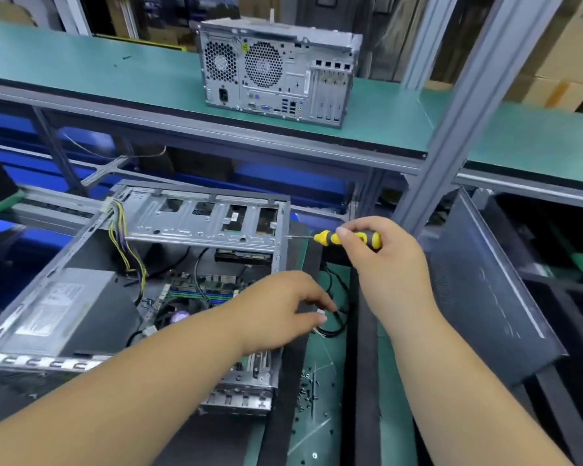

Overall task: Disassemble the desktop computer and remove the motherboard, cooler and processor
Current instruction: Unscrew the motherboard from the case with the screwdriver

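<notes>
An open desktop case [81,250] lies on its side on the workbench. Inside show the motherboard [212,285], a grey power supply [64,307] with yellow and purple wires [125,240], and a metal drive cage [202,216]. A purple-labelled fan [179,316] shows partly under my left forearm. My right hand [381,264] grips a yellow and black screwdriver [350,238], its tip at the case's right edge near the drive cage. My left hand [283,307] reaches over the case's right wall, its fingertips at a black cable [337,326] lying beside the case.
A second closed computer tower [276,68] stands on the green shelf [81,65] above. A dark side panel [485,290] leans at the right. Several loose screws [310,385] lie on the green mat. A grey frame post [458,109] rises at right.
</notes>
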